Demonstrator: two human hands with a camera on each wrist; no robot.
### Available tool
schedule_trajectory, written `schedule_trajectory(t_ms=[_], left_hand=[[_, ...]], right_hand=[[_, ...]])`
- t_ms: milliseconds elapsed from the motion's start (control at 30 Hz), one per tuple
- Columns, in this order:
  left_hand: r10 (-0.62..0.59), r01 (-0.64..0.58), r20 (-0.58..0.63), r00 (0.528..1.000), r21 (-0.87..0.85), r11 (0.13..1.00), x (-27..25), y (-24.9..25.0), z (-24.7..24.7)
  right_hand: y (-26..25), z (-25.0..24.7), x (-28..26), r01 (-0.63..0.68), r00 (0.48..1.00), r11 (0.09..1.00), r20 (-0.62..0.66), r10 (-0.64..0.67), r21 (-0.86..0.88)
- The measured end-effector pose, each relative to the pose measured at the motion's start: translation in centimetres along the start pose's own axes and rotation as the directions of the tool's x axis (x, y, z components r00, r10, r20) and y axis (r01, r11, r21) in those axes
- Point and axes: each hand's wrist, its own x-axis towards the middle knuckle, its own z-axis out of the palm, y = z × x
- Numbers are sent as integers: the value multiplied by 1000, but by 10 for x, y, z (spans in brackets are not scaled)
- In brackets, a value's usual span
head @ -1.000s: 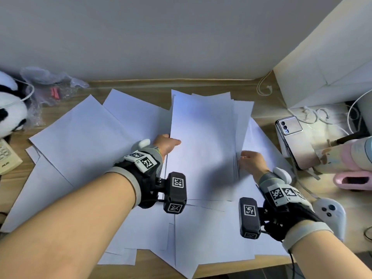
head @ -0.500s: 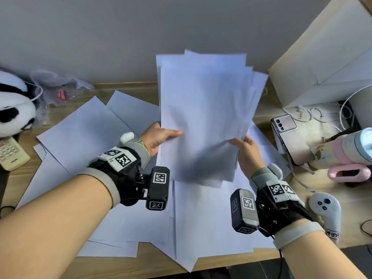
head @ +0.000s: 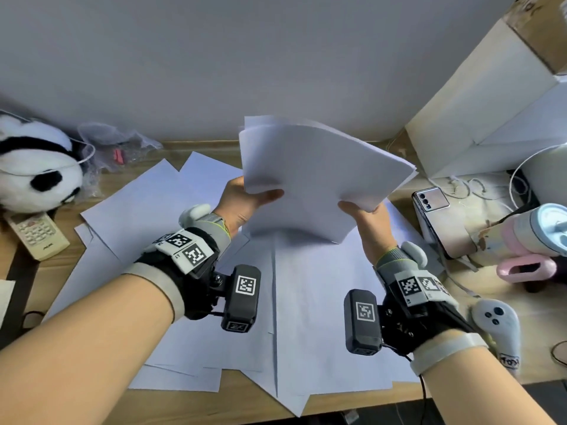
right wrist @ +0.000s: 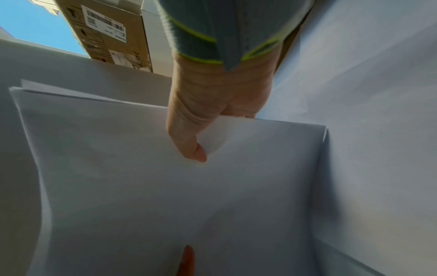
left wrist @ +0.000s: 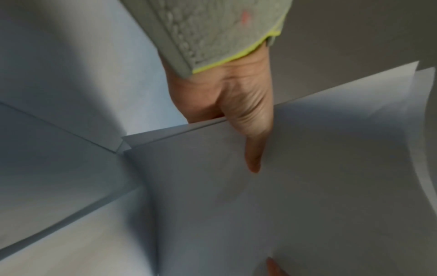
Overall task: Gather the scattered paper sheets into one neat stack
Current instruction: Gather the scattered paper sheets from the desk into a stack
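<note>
A bundle of white paper sheets [head: 319,173] hangs in the air above the desk, tilted clockwise, its far edges fanned. My left hand [head: 245,197] grips its left edge, thumb on top [left wrist: 253,149]. My right hand [head: 365,216] pinches its near right edge, thumb over the top sheet [right wrist: 191,149]. The bundle [left wrist: 307,186] [right wrist: 165,186] fills both wrist views. Several loose sheets [head: 147,216] lie scattered on the wooden desk [head: 251,403] below, overlapping at different angles.
At the left sit a panda plush [head: 33,170], a remote control [head: 36,234] and a plastic bag [head: 116,148]. At the right lie a phone [head: 432,200], a pink-and-blue bottle [head: 527,234], a white game controller [head: 497,326], cables and a white box [head: 491,111].
Both hands lifted the bundle off the desk, then turned it clockwise and lowered it a little. The view has tilted upward.
</note>
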Motion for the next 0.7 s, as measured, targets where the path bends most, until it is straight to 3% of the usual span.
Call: schedule_trajectory(t_ms=[267,433,533,633,700], left_hand=[[-66,64,-47,997,-43,997,-3,-15,5],[-73,69,-71,995,-59,996,2,-12,9],[-83,82,-26,996,-47,996,7,-11,9],[-277,278,47,960,-22,960,2,-16,8],[-469,468,77,880,36,883,-5,-30,9]], right_hand=[[16,5,-4,-59,998,997,16,59,-46],[9,12,-1,51,998,984,-37,-58,-172],[8,3,5,8,998,981,-52,-19,-196],[23,-16,3,-209,974,943,-137,178,-260],[36,-34,-5,-340,930,901,-235,281,-269]])
